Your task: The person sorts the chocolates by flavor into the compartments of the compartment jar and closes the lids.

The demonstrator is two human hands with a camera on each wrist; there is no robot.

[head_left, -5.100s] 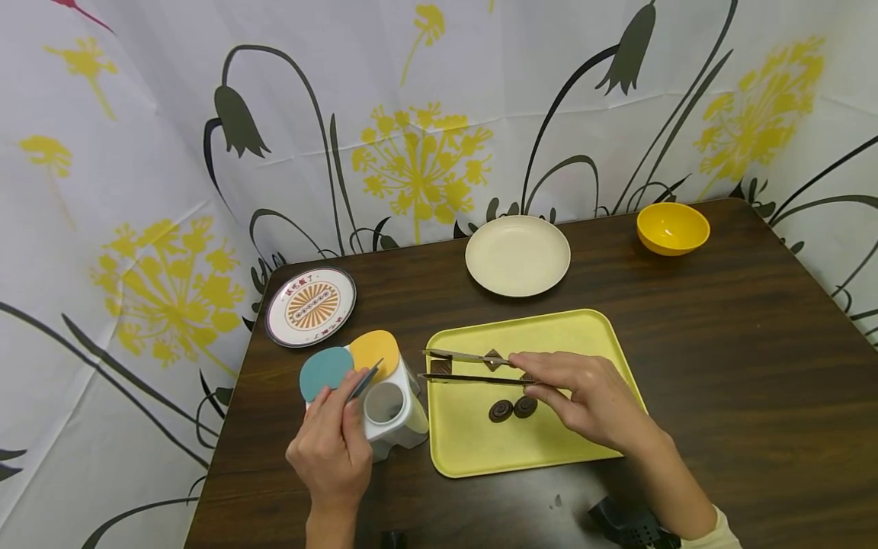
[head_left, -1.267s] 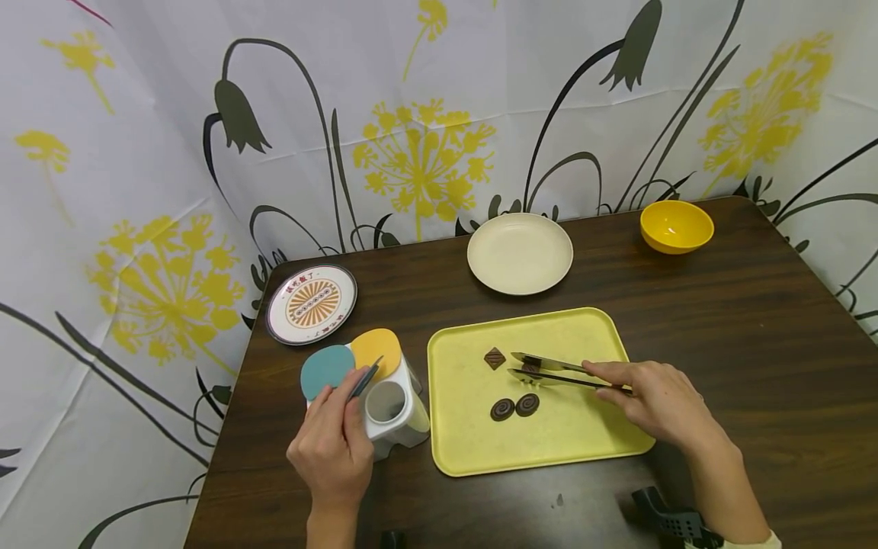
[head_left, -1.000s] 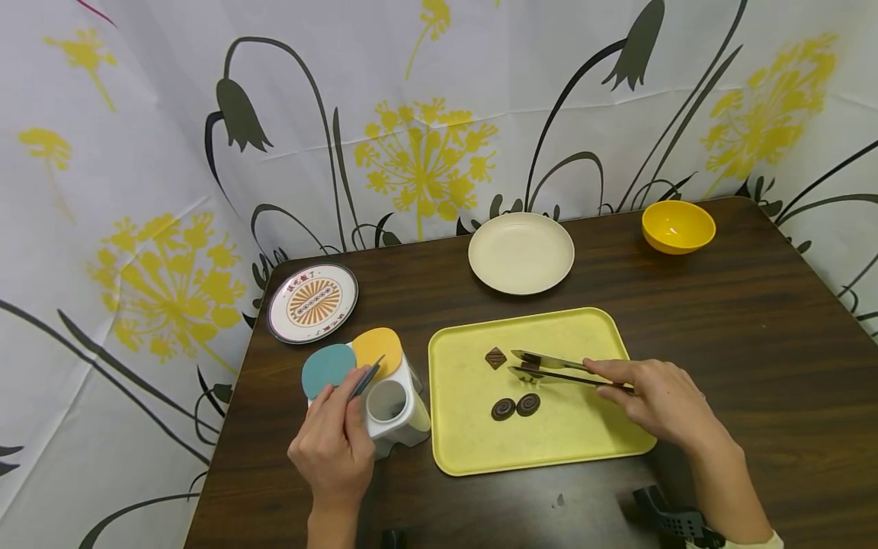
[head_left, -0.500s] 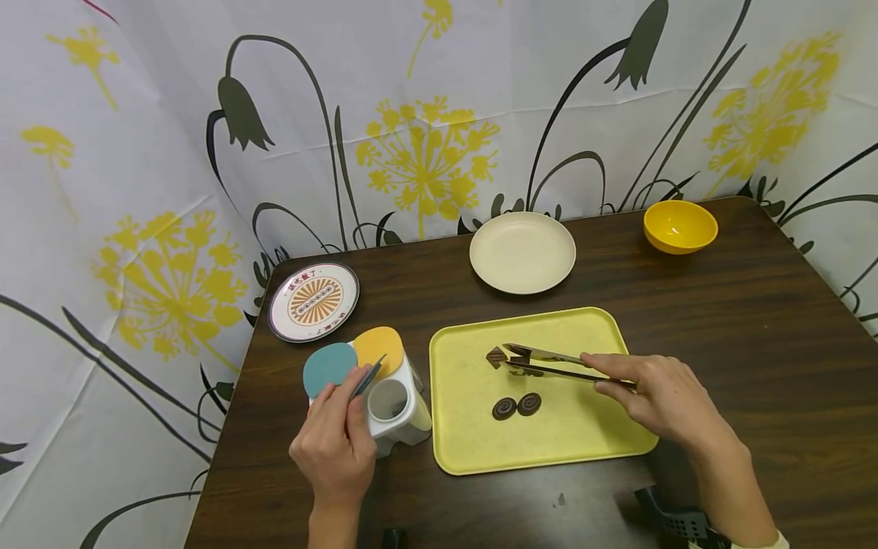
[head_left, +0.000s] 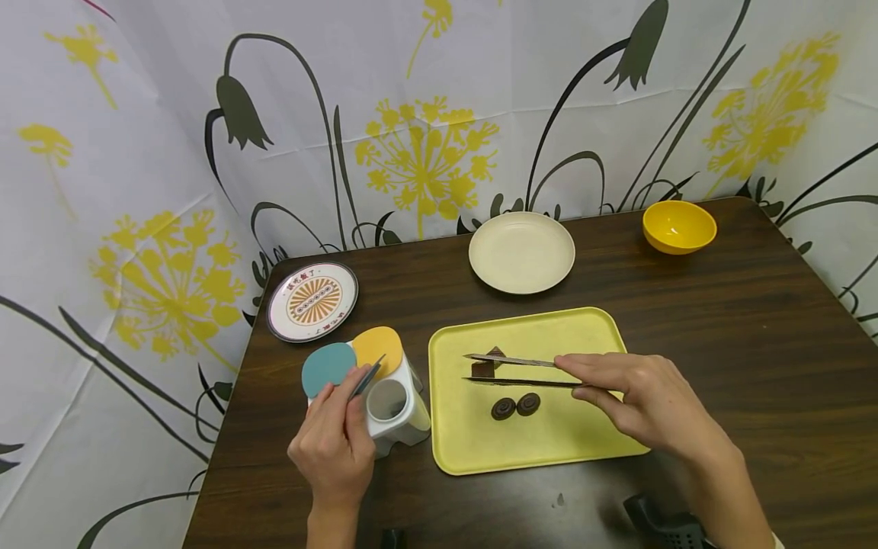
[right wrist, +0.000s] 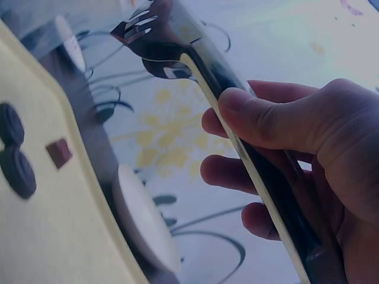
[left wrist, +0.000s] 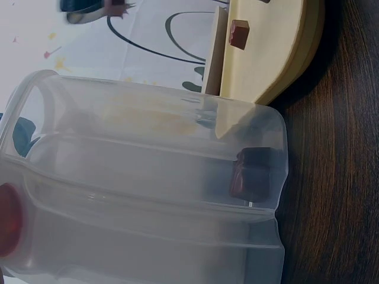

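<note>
My right hand (head_left: 648,393) grips metal tongs (right wrist: 219,77), thumb on one arm and fingers round the other. Between the tong tips a square brown chocolate (head_left: 483,370) is held above the yellow tray (head_left: 562,442). Behind it on the tray lies a ridged square chocolate (head_left: 495,352), partly covered by the tongs. Two round swirl chocolates (head_left: 504,409) sit nearer me. My left hand (head_left: 336,442) pinches a raised grey-blue lid (head_left: 366,379) of a white lidded container (head_left: 401,435), its front right compartment uncovered. Dark chocolate (left wrist: 253,174) shows through the container's clear wall.
Teal (head_left: 328,369) and yellow lids (head_left: 373,343) cover other compartments. At the back stand a patterned plate (head_left: 313,303), a cream plate (head_left: 521,253) and a yellow bowl (head_left: 679,227). The container stands close to the tray's left edge.
Five seconds ago the tongs held another square chocolate by the container. They then closed round a second one on the tray, lifted it and moved left. The left hand kept holding the lid.
</note>
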